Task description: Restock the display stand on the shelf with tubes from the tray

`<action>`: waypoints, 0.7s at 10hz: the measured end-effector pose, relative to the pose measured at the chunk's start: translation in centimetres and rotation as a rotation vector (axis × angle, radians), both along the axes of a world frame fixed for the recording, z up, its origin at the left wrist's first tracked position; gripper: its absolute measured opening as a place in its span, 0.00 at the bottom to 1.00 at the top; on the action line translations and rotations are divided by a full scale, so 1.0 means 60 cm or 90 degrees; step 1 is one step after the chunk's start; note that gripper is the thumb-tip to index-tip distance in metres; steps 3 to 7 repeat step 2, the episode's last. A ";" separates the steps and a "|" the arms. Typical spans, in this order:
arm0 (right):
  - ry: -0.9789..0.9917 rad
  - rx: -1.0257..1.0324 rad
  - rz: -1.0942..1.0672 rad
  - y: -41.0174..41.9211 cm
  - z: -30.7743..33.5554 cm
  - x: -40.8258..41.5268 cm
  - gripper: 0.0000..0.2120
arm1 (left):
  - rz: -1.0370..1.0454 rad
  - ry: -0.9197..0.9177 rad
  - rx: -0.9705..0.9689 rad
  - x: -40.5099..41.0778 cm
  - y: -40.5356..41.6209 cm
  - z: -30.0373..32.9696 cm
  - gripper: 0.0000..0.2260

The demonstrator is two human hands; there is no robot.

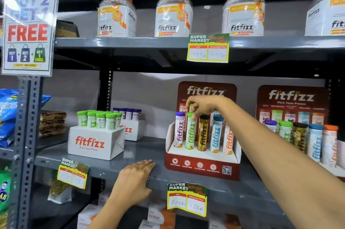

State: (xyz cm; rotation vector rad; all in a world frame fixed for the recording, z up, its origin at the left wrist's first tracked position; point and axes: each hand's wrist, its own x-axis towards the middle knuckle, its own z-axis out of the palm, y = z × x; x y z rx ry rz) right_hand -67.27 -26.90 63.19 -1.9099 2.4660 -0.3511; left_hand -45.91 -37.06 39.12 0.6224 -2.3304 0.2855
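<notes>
Right hand [202, 104] is pinched down on the cap of the green tube [190, 131], fingertips [194, 116] closed around the top, so it looks like that one's being seated into its slot in the display stand [202, 161], just right of centre in the frame. Hard to say whether it's fully down or still needs a push, since the fingers cover the cap. The left hand [135, 178] holds nothing. It's just flat on the shelf [112, 165] edge, lower middle, bracing.

The front row reads purple, green, gold, blue, orange, all slim smooth cylinders with glossy labels and ribbed-looking plastic caps. The stand is printed cardboard, dark red with a white well.

The next move probably calls for letting go and reaching for the white cardboard tray [96, 143] at middle left, which holds more green-capped tubes [100, 120] standing upright.
</notes>
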 end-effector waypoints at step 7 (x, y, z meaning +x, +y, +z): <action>0.013 -0.012 0.010 0.008 -0.003 -0.003 0.28 | 0.006 -0.109 0.062 0.006 0.001 0.015 0.35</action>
